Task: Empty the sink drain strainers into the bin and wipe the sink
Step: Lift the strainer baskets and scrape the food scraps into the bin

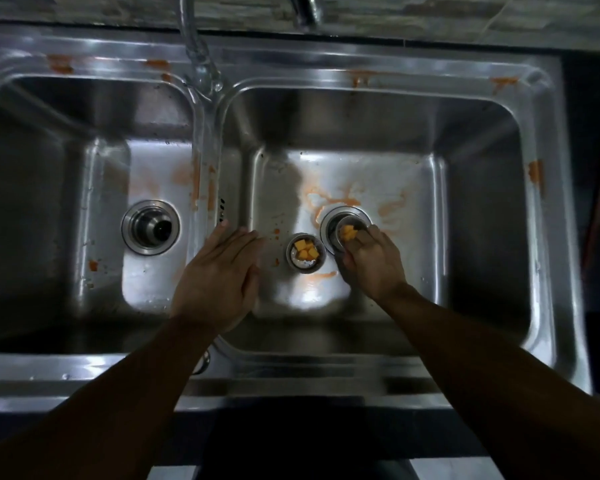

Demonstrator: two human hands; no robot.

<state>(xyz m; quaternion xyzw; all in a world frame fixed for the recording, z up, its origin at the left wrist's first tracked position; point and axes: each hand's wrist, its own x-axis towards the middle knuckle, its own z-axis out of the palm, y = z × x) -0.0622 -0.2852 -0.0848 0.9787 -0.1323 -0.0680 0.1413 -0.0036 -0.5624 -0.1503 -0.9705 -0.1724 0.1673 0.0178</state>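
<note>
Left hand (219,282): flat, fingers extended together, palm down. Right hand (374,261): fingers curled in a pinch; both forearms bare.

Place: a kitchen — seen from above at the washing-up spot.
Sink: a double-bowl stainless steel sink (208,140) set into a counter, each bowl with a round drain.
Tap: a curved metal faucet (196,46) rising at the sink's far edge, over the divider between the bowls.
Food traces: orange sauce smears (329,199) on the bowl floors and rims — yellow food cubes (305,251) in a drain strainer (305,253).
Wall: grey stone-look backsplash (430,12) behind the far edge.
</note>
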